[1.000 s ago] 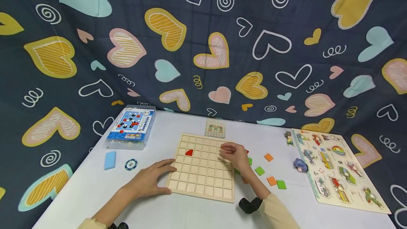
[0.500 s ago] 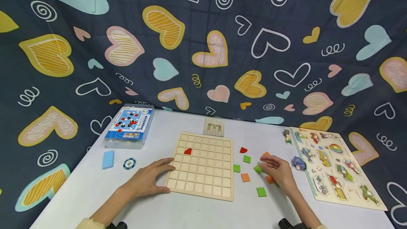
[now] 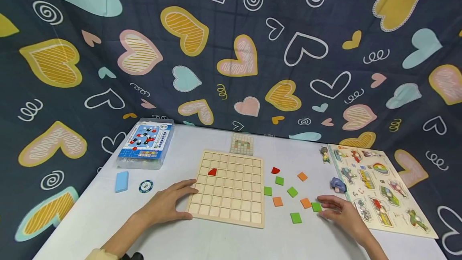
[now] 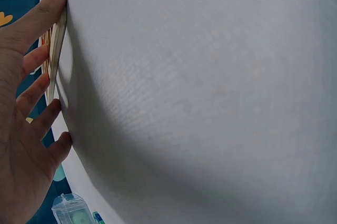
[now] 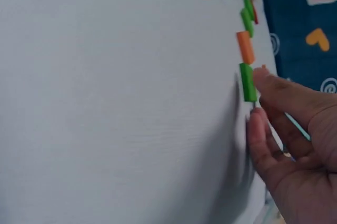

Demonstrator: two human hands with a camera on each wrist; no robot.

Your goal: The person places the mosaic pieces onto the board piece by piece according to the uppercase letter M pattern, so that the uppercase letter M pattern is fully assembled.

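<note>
A wooden grid board (image 3: 227, 202) lies on the white table with one red piece (image 3: 213, 171) in a cell near its upper left. My left hand (image 3: 169, 207) rests flat with straight fingers against the board's lower-left edge (image 4: 58, 40); the left wrist view shows the left hand (image 4: 26, 129) with its fingertips on that edge. Loose green, orange and red tiles lie right of the board. My right hand (image 3: 333, 210) reaches to a green tile (image 3: 316, 207) beside an orange tile (image 3: 306, 203). In the right wrist view the right hand (image 5: 284, 129) has a fingertip touching the green tile (image 5: 247, 82), thumb just below.
A vehicle peg puzzle (image 3: 379, 187) lies at the right with a purple figure (image 3: 337, 185) beside it. A pattern card (image 3: 242, 144) sits behind the board. At the left are a plastic box (image 3: 148, 143), a blue block (image 3: 122, 181) and a chip (image 3: 146, 186). Patterned cloth hangs behind.
My right hand left the board, passed over the loose tiles and came nearer and to the right, onto the green tile. The left hand stayed put.
</note>
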